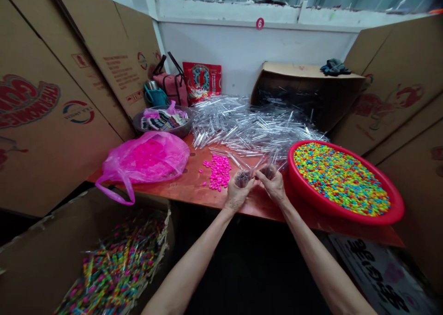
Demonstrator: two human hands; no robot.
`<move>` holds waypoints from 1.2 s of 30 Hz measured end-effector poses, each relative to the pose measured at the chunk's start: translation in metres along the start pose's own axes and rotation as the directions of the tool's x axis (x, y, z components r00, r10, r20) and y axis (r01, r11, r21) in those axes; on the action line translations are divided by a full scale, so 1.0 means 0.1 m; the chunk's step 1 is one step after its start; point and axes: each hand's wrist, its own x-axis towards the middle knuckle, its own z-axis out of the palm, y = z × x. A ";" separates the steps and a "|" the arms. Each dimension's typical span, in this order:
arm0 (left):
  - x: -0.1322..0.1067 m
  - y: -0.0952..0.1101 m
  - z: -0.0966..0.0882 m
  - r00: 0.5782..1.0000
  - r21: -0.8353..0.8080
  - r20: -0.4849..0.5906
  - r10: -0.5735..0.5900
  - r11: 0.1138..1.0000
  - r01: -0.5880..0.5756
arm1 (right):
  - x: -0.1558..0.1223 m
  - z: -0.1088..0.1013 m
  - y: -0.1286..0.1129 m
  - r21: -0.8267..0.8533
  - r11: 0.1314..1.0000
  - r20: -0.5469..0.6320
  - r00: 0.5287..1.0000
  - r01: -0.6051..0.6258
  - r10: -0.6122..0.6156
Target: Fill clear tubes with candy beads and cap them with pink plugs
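Note:
My left hand (238,193) and my right hand (272,186) meet above the front edge of an orange-red table (194,190). Each hand grips a clear plastic tube, the left tube (242,178) and the right tube (268,171), with their ends tilted away from me. A large heap of loose clear tubes (249,126) lies just beyond my hands. Left of them is a small pile of hot-pink beads (218,172). To the right, a round red basin (341,181) holds many multicoloured beads.
A pink plastic bag (145,160) and a metal bowl of packets (162,121) stand on the left of the table. Bags lean against the white back wall (249,52). Cardboard sheets (62,98) surround the table. At lower left, an open carton (114,264) holds bead-filled tubes.

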 end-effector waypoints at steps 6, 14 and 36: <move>0.06 -0.12 -0.01 0.997 -0.016 0.073 -0.031 0.999 0.032 | 0.02 0.01 0.04 -0.025 0.999 0.001 0.999 0.042 -0.042; -0.05 0.08 -0.04 0.993 -0.006 0.073 -0.091 0.996 0.091 | 0.14 -0.24 0.08 -0.010 0.998 0.139 0.989 -0.055 0.056; -0.16 0.36 -0.44 0.941 -0.220 -0.275 -0.199 0.965 0.140 | 1.25 0.81 0.03 -0.913 0.366 0.302 0.902 0.180 0.310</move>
